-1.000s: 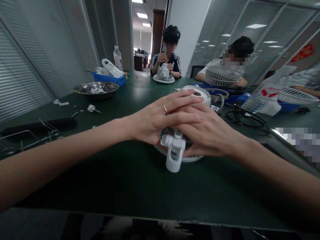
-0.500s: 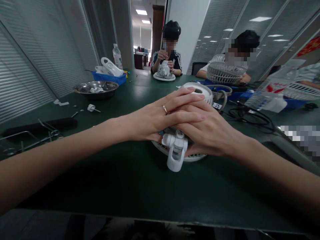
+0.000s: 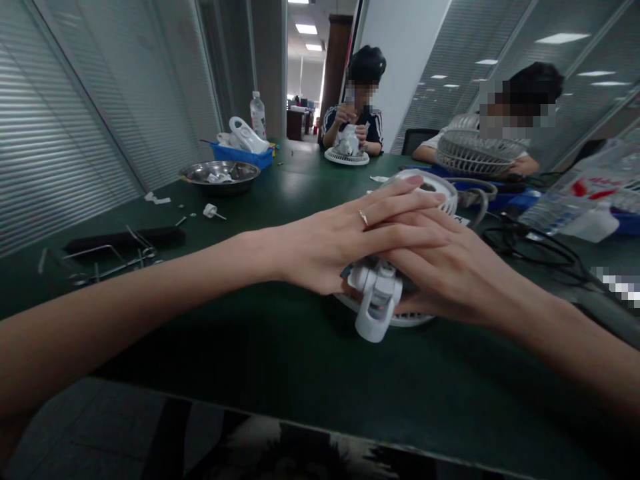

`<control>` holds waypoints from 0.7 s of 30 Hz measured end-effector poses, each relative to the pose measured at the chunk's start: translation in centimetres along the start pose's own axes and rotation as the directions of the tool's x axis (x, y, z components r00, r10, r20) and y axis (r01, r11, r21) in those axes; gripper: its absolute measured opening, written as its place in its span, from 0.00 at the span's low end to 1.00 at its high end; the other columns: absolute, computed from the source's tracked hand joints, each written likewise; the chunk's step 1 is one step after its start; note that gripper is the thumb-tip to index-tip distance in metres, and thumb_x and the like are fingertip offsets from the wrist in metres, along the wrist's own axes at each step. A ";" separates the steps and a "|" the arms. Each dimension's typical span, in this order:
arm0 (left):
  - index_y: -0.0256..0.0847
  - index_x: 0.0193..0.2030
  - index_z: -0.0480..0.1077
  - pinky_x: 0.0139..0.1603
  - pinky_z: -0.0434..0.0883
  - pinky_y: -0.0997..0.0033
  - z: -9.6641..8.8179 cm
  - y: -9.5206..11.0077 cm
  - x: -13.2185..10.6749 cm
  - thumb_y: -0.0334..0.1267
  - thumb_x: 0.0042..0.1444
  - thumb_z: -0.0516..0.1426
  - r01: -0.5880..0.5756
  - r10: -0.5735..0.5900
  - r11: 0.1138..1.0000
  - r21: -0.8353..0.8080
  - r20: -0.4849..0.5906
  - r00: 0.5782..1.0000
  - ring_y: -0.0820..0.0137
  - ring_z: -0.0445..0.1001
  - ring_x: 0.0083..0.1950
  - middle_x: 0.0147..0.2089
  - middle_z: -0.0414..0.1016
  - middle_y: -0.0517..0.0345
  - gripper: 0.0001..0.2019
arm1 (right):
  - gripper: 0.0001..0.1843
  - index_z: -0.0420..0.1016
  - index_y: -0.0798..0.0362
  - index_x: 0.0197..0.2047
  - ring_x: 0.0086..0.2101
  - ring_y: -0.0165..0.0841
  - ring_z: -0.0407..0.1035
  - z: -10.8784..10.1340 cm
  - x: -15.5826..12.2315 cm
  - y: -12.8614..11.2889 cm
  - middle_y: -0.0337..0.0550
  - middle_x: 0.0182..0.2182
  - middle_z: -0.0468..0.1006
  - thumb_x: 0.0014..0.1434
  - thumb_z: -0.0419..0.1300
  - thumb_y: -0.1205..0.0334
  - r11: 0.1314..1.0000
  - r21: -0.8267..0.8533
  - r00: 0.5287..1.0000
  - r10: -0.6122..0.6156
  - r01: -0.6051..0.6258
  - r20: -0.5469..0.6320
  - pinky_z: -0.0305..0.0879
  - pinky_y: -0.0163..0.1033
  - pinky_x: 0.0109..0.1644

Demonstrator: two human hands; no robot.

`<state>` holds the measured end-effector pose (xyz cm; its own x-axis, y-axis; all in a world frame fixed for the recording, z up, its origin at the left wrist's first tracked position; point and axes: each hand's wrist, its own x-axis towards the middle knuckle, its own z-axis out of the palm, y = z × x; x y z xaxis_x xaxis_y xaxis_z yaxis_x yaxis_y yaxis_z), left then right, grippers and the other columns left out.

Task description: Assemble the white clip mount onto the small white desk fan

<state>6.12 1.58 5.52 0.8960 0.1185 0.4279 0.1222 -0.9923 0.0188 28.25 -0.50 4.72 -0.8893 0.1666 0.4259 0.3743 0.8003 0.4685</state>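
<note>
On the dark green table a small white fan [image 3: 379, 293] lies with its grille down. Its U-shaped pivot bracket points toward me, and the grille rim shows beneath my hands. My left hand [image 3: 325, 247], with a ring on one finger, reaches across the top of my right hand [image 3: 450, 267], fingers overlapping. Both are wrapped round the fan's motor housing, which they mostly hide; the thumbs are low near the bracket. Just beyond the fingers is a round white part [image 3: 443, 190] with a hole in its middle.
Left are metal hex keys [image 3: 117, 257], a black bar-like object [image 3: 125, 239], a small white knob-like part [image 3: 211, 211], a steel bowl [image 3: 220, 175] and a blue tray [image 3: 245, 157]. Right are black cables [image 3: 537, 247] and a plastic bottle [image 3: 565, 207]. Two people handle fan parts across the table.
The whole scene has shifted right in the picture as my view turned left. Both hands keep the same overlapped hold on the fan.
</note>
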 end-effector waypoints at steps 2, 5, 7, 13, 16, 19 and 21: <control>0.48 0.69 0.48 0.74 0.42 0.56 -0.9 0.8 -0.2 0.27 0.53 0.57 0.022 -0.020 0.999 -0.047 0.056 0.998 0.61 0.30 0.75 0.76 0.35 0.59 0.38 | 0.18 0.70 0.50 0.51 0.57 0.49 0.63 -0.5 -0.3 -0.2 0.49 0.52 0.72 0.62 0.58 0.50 1.000 0.019 1.000 -0.020 0.020 -0.013 0.66 0.57 0.58; 0.50 0.69 0.45 0.74 0.47 0.56 -2.0 2.2 -0.9 0.20 0.50 0.52 0.066 -0.057 0.992 -0.105 0.086 0.995 0.63 0.36 0.75 0.75 0.38 0.59 0.41 | 0.18 0.70 0.53 0.54 0.57 0.47 0.64 -1.5 -0.8 -0.5 0.52 0.51 0.74 0.64 0.57 0.55 0.996 -0.029 0.996 -0.080 0.079 -0.047 0.66 0.55 0.58; 0.46 0.67 0.49 0.73 0.52 0.56 -2.3 3.2 -1.5 0.20 0.51 0.50 0.144 -0.142 0.985 -0.096 0.031 0.989 0.62 0.46 0.73 0.73 0.47 0.53 0.36 | 0.17 0.70 0.54 0.55 0.56 0.44 0.66 -2.1 -1.3 -0.6 0.51 0.51 0.75 0.65 0.57 0.57 0.989 -0.103 0.991 -0.113 0.105 -0.074 0.65 0.53 0.59; 0.43 0.55 0.61 0.51 0.71 0.66 -0.9 5.5 -2.1 0.30 0.62 0.50 0.464 -0.486 0.863 -0.199 -0.075 0.871 0.65 0.69 0.55 0.58 0.65 0.51 0.14 | 0.15 0.73 0.56 0.45 0.47 0.39 0.73 -2.4 -2.3 -0.2 0.49 0.44 0.80 0.57 0.66 0.57 0.971 -0.188 0.966 -0.185 0.151 -0.178 0.68 0.48 0.54; 0.43 0.53 0.61 0.45 0.71 0.67 -0.5 6.1 -2.2 0.32 0.62 0.51 0.518 -0.560 0.820 -0.242 -0.155 0.814 0.66 0.70 0.51 0.57 0.64 0.51 0.12 | 0.11 0.72 0.53 0.42 0.45 0.36 0.74 -2.1 -2.4 -0.4 0.45 0.41 0.81 0.58 0.66 0.59 0.973 -0.154 0.957 -0.202 0.172 -0.210 0.70 0.46 0.52; 0.44 0.50 0.62 0.40 0.71 0.68 -0.3 6.4 -2.3 0.38 0.64 0.51 0.629 -0.698 0.655 -0.418 -0.015 0.716 0.68 0.72 0.44 0.49 0.69 0.55 0.09 | 0.07 0.72 0.53 0.41 0.43 0.35 0.75 -1.8 -2.5 -0.8 0.43 0.40 0.81 0.59 0.64 0.63 0.988 -0.087 0.965 -0.142 0.125 -0.222 0.72 0.45 0.51; 0.44 0.50 0.62 0.37 0.71 0.69 0.0 6.2 -2.4 0.43 0.66 0.50 0.667 -0.740 0.475 -0.574 0.150 0.655 0.70 0.73 0.39 0.43 0.71 0.58 0.10 | 0.09 0.72 0.54 0.43 0.43 0.36 0.75 -1.6 -2.4 -1.2 0.45 0.41 0.81 0.58 0.65 0.64 0.997 -0.032 0.970 -0.077 0.071 -0.232 0.72 0.46 0.50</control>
<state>4.76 -4.82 4.57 0.5607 0.8175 0.1314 0.4105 -0.4123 0.8133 30.39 -2.77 4.33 -0.8301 -0.0334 0.5566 0.3183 0.7912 0.5223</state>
